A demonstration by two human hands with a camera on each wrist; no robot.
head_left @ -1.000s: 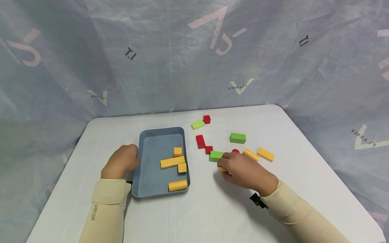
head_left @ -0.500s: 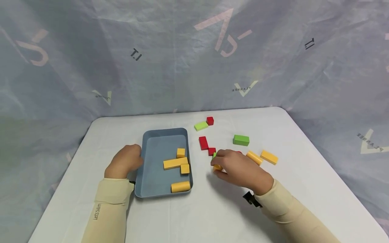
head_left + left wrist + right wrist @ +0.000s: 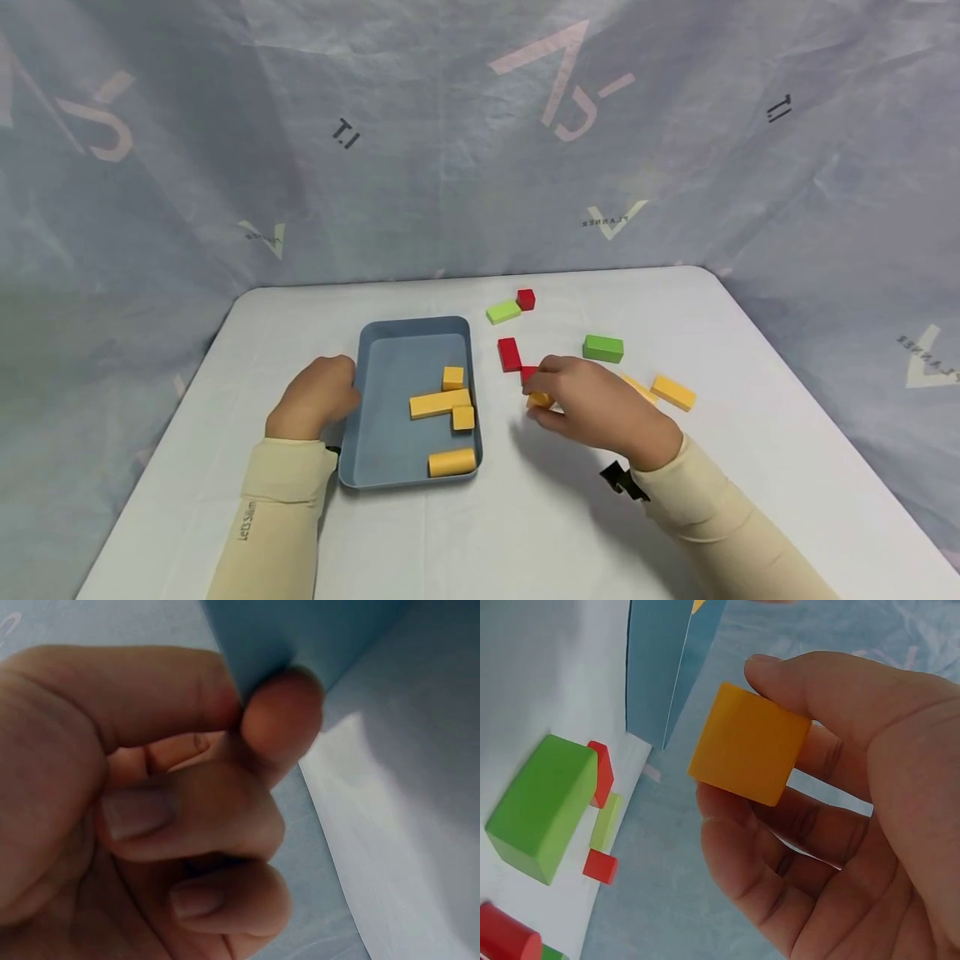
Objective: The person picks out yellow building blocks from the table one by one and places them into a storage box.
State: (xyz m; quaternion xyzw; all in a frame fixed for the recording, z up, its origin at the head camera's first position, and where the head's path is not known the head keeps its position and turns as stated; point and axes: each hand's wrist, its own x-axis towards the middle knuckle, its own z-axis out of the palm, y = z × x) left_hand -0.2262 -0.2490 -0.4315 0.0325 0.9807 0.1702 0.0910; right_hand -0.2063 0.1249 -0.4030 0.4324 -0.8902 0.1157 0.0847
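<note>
- Head view: a yellow cylinder is set crosswise in the near right corner of the blue tray
- The yellow block is pinched over the table by the right hand, presumably for a firm hold; a tilted square face is shown, and no long axis can be told
- The tray, aligned near to far, is gripped at its left rim by the left hand, likely for steadiness
- By the table's far edge, a red cube is seen

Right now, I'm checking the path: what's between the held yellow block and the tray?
Head view: only bare tabletop shows between the block and tray.
</note>
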